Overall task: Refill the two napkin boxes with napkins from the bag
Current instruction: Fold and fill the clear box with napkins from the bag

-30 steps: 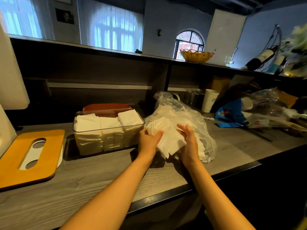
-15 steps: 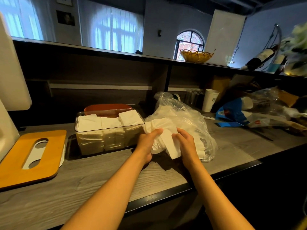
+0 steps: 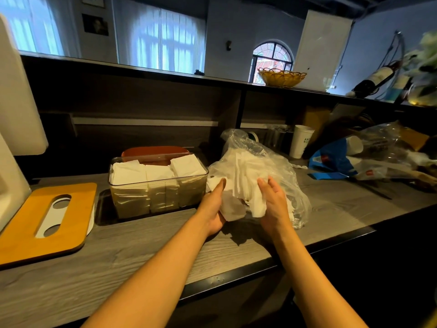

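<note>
The grey worktop (image 3: 331, 209) carries a clear plastic bag (image 3: 279, 166) of napkins. Left of the bag stands a clear box (image 3: 158, 185), packed with napkins; further left lies an orange lid (image 3: 47, 221). Against the bag's front, left hand (image 3: 214, 209) and right hand (image 3: 274, 204) hold a napkin bundle (image 3: 238, 197) between them, fingers seemingly loosely curled around it.

The orange wooden lid with a slotted opening (image 3: 45, 221) is cut off by the left edge. The reddish-brown box (image 3: 155, 153) is largely hidden behind the clear plastic napkin box (image 3: 157, 185). The pale printed paper cup (image 3: 301, 140) bears lettering too small to be read.
</note>
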Available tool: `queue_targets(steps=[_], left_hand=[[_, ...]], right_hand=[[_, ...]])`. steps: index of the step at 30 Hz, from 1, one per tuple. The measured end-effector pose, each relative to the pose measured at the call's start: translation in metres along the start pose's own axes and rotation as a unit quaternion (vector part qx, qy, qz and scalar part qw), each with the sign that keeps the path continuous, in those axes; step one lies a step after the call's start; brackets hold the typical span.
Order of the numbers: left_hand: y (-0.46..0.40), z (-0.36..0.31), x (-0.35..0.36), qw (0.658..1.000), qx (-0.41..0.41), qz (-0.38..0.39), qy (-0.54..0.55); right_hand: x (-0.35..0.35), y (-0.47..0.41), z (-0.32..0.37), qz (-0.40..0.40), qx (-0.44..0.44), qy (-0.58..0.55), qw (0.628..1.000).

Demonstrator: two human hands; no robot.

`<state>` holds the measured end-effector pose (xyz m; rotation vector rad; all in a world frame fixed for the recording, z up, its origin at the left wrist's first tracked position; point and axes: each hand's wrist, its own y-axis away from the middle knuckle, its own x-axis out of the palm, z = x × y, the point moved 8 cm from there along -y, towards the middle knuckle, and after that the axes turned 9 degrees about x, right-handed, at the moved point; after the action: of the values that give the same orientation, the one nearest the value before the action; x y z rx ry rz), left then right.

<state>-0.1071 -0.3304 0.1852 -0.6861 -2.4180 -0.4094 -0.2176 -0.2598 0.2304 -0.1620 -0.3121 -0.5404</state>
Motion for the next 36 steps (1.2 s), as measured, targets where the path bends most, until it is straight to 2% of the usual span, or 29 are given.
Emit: queue_targets(steps=[2, 5, 10, 15, 17, 21, 25, 28, 31, 33, 36], left_hand=[[0.001, -0.001, 0.005, 0.999, 0.002, 0.034, 0.036], [0.002, -0.002, 0.009, 0.997, 0.011, 0.053, 0.064], [-0.002, 0.002, 0.006, 0.999, 0.033, 0.022, -0.006], [0.002, 0.001, 0.013, 0.998, 0.039, 0.043, -0.017], [0.003, 0.001, 0.014, 0.998, 0.031, 0.054, 0.004], [0.000, -0.002, 0.007, 0.999, 0.032, 0.016, 0.010], [0.000, -0.002, 0.004, 1.000, 0.024, 0.014, 0.008], [0.003, -0.003, 0.011, 0.998, 0.017, 0.059, 0.019], [0.005, -0.002, 0.013, 0.997, 0.013, 0.080, 0.017], [0.005, 0.001, 0.014, 0.997, 0.016, 0.079, -0.008], [-0.001, 0.006, 0.008, 0.998, 0.027, 0.038, -0.037]], right_hand=[[0.004, -0.002, -0.007, -0.017, 0.012, 0.117, 0.993], [0.002, -0.003, -0.011, -0.057, -0.011, 0.273, 0.960], [0.003, -0.001, -0.006, -0.057, -0.048, 0.311, 0.948], [0.003, -0.002, -0.007, -0.034, -0.023, 0.226, 0.973], [-0.004, -0.001, -0.002, -0.063, -0.042, 0.201, 0.977], [-0.017, 0.003, 0.008, -0.112, -0.068, 0.109, 0.985], [-0.008, 0.005, 0.009, -0.042, -0.032, -0.029, 0.998], [0.006, 0.005, 0.005, -0.006, -0.027, 0.079, 0.996], [0.015, 0.004, -0.003, -0.003, -0.035, 0.229, 0.973], [0.013, 0.003, -0.005, -0.017, -0.042, 0.263, 0.964], [0.007, 0.002, -0.002, -0.059, -0.079, 0.325, 0.941]])
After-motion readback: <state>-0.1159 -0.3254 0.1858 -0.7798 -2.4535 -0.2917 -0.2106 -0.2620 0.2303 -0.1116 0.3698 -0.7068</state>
